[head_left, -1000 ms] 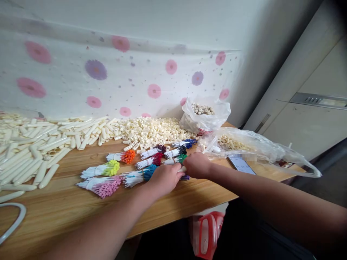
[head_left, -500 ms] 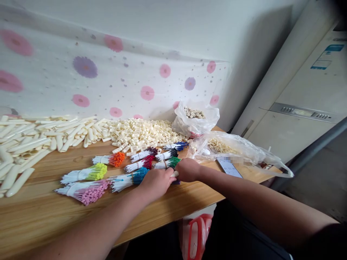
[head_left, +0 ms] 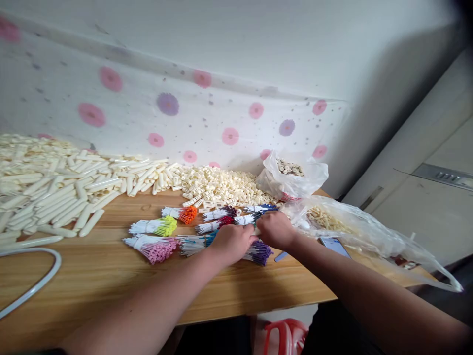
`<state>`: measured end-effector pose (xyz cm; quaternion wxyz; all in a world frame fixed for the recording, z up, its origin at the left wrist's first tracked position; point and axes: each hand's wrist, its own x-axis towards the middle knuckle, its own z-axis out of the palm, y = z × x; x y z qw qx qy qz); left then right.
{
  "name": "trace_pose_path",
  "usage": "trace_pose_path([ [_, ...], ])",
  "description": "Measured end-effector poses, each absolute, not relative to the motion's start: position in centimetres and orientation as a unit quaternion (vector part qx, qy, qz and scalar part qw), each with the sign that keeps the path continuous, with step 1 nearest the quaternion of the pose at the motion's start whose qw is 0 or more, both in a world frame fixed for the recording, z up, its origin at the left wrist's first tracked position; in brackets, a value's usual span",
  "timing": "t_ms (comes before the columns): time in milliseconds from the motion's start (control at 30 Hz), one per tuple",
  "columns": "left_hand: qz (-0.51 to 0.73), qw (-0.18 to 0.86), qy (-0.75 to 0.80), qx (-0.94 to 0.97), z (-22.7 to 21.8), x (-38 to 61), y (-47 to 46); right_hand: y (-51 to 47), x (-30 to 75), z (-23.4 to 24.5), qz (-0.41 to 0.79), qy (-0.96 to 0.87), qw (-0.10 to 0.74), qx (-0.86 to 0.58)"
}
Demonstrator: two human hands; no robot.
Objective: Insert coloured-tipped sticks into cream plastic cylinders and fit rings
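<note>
Bundles of small coloured-tipped sticks lie in a fan on the wooden table [head_left: 111,276]: pink [head_left: 155,249], yellow-green [head_left: 158,227], orange [head_left: 183,214], red [head_left: 218,224], blue [head_left: 260,208] and purple [head_left: 258,252]. My left hand [head_left: 232,241] and my right hand [head_left: 275,229] meet knuckles-up over the middle of the bundles, fingers curled together around a small pale piece that is mostly hidden. The purple bundle lies just below both hands.
Long cream tubes [head_left: 55,192] are heaped at the left, short ribbed cream pieces [head_left: 221,185] behind the bundles. Two plastic bags [head_left: 295,177] [head_left: 354,227] of small parts sit at the right, beside a phone [head_left: 334,245]. A grey cable [head_left: 33,286] curves at the left; a red object [head_left: 284,335] sits under the table.
The camera swung left and down. My hands stay pressed together over the bundles, and the purple bundle now shows fully below them.
</note>
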<state>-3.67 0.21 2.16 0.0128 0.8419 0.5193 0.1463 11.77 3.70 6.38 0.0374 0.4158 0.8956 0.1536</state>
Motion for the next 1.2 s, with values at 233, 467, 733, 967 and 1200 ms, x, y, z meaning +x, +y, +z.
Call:
trace_pose_path([
  [233,0.178,-0.05,0.576,0.796,4.9,-7.1,1.2,5.8,8.3,8.5,0.134,0.889,-0.035,0.436],
  [467,0.409,0.032,0.718,0.562,6.7,-18.2,3.3,8.6,2.1,8.3,0.046,0.898,-0.123,0.42],
  [733,0.396,0.052,0.755,0.52,2.0,-21.9,5.1,11.4,-8.4,4.6,-0.031,0.926,-0.021,0.375],
  [967,0.321,0.047,0.776,0.541,0.6,-22.1,5.9,13.0,-11.3,3.2,-0.057,0.916,0.066,0.392],
  [1200,0.271,0.032,0.791,0.547,0.8,-21.5,5.7,12.3,-11.6,3.6,-0.075,0.911,0.097,0.394],
])
